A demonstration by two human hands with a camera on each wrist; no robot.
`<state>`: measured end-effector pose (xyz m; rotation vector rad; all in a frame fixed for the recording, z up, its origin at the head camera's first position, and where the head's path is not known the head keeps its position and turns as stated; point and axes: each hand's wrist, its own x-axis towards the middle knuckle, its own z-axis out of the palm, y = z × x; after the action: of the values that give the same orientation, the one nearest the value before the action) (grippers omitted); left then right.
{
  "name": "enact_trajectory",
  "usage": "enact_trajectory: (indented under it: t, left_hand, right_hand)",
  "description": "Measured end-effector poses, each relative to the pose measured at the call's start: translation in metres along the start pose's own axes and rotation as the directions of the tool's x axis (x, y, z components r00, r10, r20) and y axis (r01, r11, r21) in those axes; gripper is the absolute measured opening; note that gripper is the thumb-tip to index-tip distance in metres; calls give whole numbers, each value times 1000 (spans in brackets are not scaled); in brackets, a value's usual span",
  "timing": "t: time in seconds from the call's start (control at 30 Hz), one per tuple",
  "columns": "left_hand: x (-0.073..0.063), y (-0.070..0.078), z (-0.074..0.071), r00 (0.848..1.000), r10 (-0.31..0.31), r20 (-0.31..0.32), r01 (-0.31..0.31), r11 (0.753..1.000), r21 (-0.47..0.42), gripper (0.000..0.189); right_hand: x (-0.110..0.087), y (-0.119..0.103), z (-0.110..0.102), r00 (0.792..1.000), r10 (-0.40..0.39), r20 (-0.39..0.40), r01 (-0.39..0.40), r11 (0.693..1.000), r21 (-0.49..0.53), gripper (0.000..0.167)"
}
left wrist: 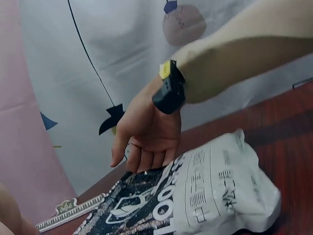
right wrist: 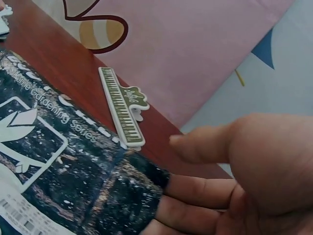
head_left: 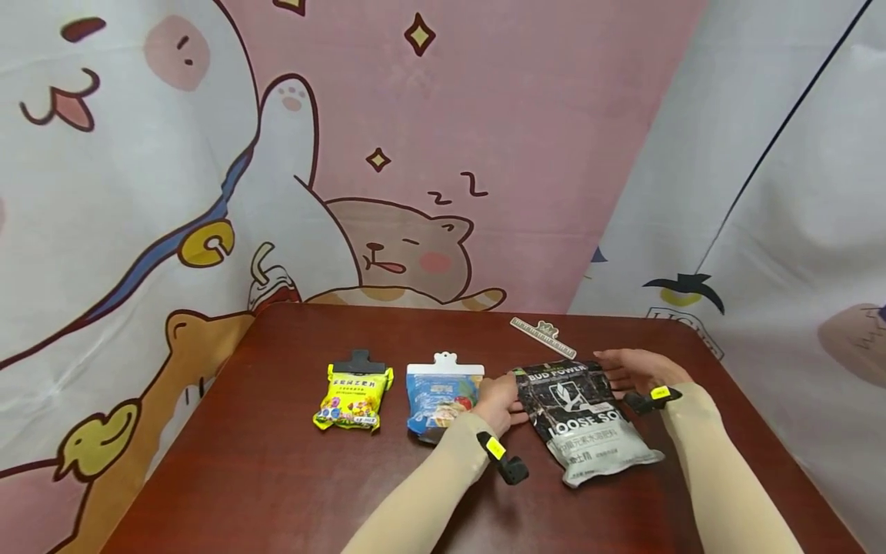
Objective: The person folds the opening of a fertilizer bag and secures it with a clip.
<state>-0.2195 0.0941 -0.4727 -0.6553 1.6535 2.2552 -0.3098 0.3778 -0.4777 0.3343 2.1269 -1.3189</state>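
Observation:
A black-and-white plastic bag (head_left: 584,419) printed "LOOSE SO" lies slightly turned on the table between the two hands. By its left edge is my left hand (head_left: 497,402), with fingers loosely extended at the bag's side. At the upper right edge, the fingers of my right hand (right wrist: 234,171) touch the bag, and its thumb stands apart above them. Just beyond the bag's top edge lies a long bag clip (right wrist: 122,110) with a piano-key pattern, apart from both hands. Only a blurred bit of the left hand shows in the left wrist view.
Left of the hands, a blue bag (head_left: 439,396) wears a white clip (head_left: 445,368), partly behind the left hand. Farther left lies a yellow bag (head_left: 353,396) with a black clip (head_left: 360,362). A printed cloth (head_left: 540,154) hangs behind the brown table (head_left: 277,469).

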Motion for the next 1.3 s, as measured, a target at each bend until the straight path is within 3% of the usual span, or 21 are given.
enact_trajectory:
  t: [0.17,0.5,0.7,1.07,1.3]
  left_hand:
    - [4,-5,6,997,23,-70,-21,999,25,43]
    - [13,-15,10,987,77,-142,-73,997,32,28]
    - [12,-16,10,988,120,-100,-119,993,19,22]
    - [7,-3,4,989,147,-24,-145,988,46,26]
    - [3,7,3,981,192,-1,-191,979,75,23]
  right_hand:
    - [4,3,3,1000,-10,-27,10,1000,14,59]
    - [1,10,5,997,-31,-70,32,999,8,47]
    - [-7,9,6,990,-53,-134,52,999,-8,52]
    - [-23,1,3,984,-145,-100,146,989,-1,65]
    - [-37,-1,-1,975,-169,-143,174,984,23,71]
